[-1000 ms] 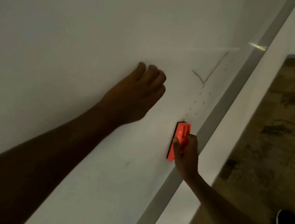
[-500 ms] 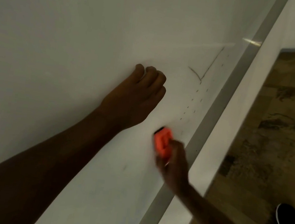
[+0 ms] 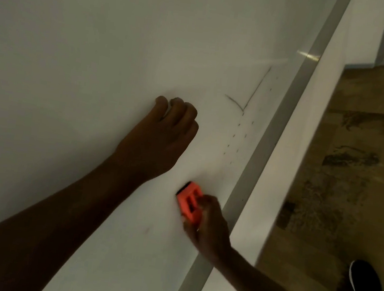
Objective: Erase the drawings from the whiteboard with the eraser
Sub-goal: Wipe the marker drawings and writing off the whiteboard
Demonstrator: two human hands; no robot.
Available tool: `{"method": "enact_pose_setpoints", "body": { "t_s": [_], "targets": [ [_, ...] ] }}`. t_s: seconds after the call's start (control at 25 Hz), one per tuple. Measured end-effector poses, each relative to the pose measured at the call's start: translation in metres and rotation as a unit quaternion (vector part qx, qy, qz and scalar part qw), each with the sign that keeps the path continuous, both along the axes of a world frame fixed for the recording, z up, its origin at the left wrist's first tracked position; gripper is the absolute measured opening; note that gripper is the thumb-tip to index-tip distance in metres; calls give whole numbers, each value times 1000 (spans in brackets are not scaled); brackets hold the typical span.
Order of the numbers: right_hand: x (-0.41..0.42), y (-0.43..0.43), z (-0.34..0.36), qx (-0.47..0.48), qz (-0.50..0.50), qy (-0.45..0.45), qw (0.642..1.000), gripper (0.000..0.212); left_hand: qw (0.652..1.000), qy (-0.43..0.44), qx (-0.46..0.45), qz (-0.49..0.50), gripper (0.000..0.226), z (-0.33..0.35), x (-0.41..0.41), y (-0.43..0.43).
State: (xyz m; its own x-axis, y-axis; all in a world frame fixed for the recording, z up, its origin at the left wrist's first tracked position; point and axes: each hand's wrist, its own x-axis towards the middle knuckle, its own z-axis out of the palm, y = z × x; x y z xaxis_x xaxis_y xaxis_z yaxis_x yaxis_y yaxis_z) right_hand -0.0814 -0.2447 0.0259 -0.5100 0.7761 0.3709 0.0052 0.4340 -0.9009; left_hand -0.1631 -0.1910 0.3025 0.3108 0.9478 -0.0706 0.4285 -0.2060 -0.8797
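Observation:
The whiteboard [image 3: 89, 48] fills the left and middle of the head view. A thin L-shaped pen line [image 3: 252, 97] and two rows of small dots [image 3: 237, 139] mark its right part. A faint smudge [image 3: 146, 230] sits lower down. My right hand [image 3: 209, 229] is shut on the orange eraser [image 3: 190, 202], which is pressed against the board below the dots. My left hand [image 3: 160, 139] rests on the board as a loose fist, just up and left of the eraser.
The board's grey frame [image 3: 266, 140] runs diagonally down the right, with a white wall strip [image 3: 291, 133] beside it. A patterned brown floor [image 3: 338, 187] lies further right. A black shoe [image 3: 362, 282] is at the lower right corner.
My right hand has slid the eraser left, away from the frame, and tilted it. The left hand has stayed in place on the board.

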Motion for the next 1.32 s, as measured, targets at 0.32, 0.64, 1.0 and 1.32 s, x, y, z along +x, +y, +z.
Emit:
{"method": "enact_pose_setpoints", "body": {
  "t_s": [0.32,0.64,1.0,1.32],
  "targets": [
    [-42,108,71,-266,-184,103,941,34,999,-29,26,20,29,-10,-2,0],
    [-24,179,28,-463,-205,-45,861,42,994,-67,73,54,24,18,0,40],
    [-49,217,108,-30,-163,129,978,40,991,-60,96,75,30,38,-5,109],
    [-44,278,68,-354,-247,12,902,44,989,-52,92,100,35,11,-3,135]
  ]
}}
